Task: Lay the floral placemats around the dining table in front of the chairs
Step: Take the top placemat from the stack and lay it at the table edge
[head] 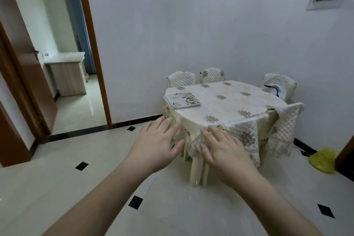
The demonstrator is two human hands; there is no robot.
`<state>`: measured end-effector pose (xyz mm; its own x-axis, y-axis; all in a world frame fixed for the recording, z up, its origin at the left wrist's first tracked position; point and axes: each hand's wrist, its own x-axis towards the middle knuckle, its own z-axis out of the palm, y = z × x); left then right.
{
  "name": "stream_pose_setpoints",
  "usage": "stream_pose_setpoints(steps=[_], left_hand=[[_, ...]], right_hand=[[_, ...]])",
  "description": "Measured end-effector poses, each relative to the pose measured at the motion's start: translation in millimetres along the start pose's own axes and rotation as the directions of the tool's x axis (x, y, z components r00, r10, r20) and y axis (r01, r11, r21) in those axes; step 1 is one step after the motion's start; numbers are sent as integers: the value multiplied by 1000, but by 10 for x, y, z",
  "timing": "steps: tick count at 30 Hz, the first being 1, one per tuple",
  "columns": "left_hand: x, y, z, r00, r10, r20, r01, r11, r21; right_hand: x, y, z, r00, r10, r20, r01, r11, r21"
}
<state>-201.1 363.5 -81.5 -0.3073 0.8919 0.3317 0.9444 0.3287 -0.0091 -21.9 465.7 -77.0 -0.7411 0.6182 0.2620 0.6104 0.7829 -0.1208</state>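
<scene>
A stack of pale floral placemats [182, 100] lies on the left end of the dining table [229, 99], which is covered by a cream flowered tablecloth. Several chairs in quilted covers stand around it: two at the far side [182, 78] [213, 75], one at the far right [277, 82], one at the near right [285, 122]. My left hand [156, 143] and my right hand [226, 149] are stretched out in front of me, palms down, fingers straight, holding nothing. Both hover short of the table's near edge.
An open doorway with a brown frame [93, 53] is at the left, leading to a room with a cabinet [67, 74]. A yellow bag [323, 160] lies on the tiled floor at the right. A white and black item [274, 89] rests on the far right chair.
</scene>
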Motion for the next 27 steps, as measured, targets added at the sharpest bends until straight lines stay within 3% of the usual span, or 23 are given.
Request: stream_pose_setpoints(steps=[10,17,27], left_hand=[[1037,-605,510,997,-71,25,71,998,-2],[1961,-604,951,998,-58,22,57,997,46],[3260,-667,1545,983,-152,105,144,986,82]], right_hand=[[1166,183,399,999,32,-17,-34,997,-72],[2096,659,725,1000,6,12,-6,1000,10],[3394,1412,1143,997,-44,69,40,997,59]])
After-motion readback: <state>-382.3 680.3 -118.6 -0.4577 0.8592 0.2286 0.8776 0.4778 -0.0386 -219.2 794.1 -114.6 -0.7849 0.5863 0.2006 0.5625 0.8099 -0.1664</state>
